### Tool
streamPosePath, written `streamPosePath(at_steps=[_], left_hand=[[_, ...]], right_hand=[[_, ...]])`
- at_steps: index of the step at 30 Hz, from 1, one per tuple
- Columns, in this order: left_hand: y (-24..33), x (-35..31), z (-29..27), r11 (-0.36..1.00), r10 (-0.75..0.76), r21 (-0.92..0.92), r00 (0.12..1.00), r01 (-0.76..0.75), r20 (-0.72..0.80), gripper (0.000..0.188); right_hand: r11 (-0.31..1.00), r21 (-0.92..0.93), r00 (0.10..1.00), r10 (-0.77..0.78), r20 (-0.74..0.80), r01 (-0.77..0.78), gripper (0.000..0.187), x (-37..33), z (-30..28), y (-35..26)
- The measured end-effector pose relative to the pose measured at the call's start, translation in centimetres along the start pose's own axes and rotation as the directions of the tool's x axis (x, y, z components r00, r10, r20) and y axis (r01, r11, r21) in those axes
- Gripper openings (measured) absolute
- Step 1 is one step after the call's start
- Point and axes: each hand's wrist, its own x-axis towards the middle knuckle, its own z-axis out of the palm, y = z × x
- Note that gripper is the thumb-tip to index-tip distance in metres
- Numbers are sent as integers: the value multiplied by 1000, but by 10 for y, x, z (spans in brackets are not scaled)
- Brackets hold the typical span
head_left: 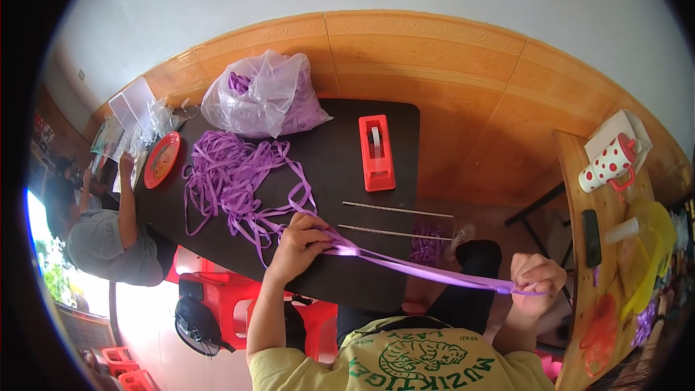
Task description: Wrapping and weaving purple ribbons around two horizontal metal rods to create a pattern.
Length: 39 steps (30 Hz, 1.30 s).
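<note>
A long purple ribbon [427, 271] is stretched in more than one strand between my two hands. My left hand [298, 245], over the front of the dark table [340, 152], pinches one end of the stretch. Out past the table's right edge, my right hand [537, 284] is closed on the other end, with a short tail showing beyond the fingers. From my left hand the ribbon runs back toward a loose purple heap [232, 177]. Two thin pale rods, a far rod [398, 208] and a near rod [394, 232], stick out over the table's right edge.
A red tape dispenser [376, 153] and a clear plastic bag [264, 98] of purple ribbon stand farther back. To the left are a red plate [162, 160] and another person [119, 246] seated. On the right, a wooden table [579, 206] holds a dotted tumbler [607, 165] and a dark phone [591, 237].
</note>
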Motion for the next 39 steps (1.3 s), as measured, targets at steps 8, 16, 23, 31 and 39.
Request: streamPosePath(at_steps=[8, 16, 23, 31, 39], left_hand=[[-40, -4, -33, 625, -308, -775, 942, 95, -133, 11], [-116, -1, -70, 178, -835, -968, 494, -174, -242, 25], [12, 28, -67, 499, 227, 740, 756, 451, -614, 39], [150, 1, 98, 815, 91, -575, 964, 72, 251, 58], [115, -15, 216, 549, -155, -773, 947, 319, 281, 39]], right_hand=[[1000, 1, 997, 20, -80, -20, 36, 0, -8, 8], [997, 65, 996, 44, -77, -39, 39, -5, -19, 7], [765, -578, 938, 347, -5, -286, 8, -4, -11, 2], [714, -696, 895, 355, 269, -75, 14, -13, -16, 41], [740, -663, 890, 371, 264, -112, 14, -23, -42, 66]])
